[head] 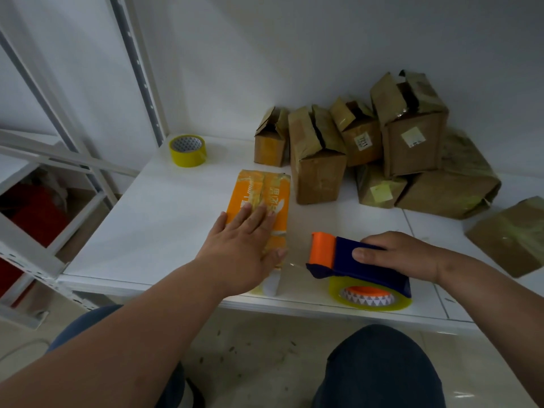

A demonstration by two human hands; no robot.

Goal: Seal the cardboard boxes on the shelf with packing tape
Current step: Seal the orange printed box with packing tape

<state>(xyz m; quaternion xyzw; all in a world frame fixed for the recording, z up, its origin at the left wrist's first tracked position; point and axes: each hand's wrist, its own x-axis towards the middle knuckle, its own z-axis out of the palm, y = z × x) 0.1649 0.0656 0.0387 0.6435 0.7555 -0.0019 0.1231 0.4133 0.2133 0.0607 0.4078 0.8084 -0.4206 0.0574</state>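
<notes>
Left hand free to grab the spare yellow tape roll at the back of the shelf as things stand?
Probably yes. The left hand lies flat on the orange box and holds nothing. The yellow tape roll stands alone farther back, with bare shelf between. The arm would have to stretch further.

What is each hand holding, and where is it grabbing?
The right hand grips the tape dispenser around its blue body. The left hand holds nothing; it lies flat on the orange box.
</notes>
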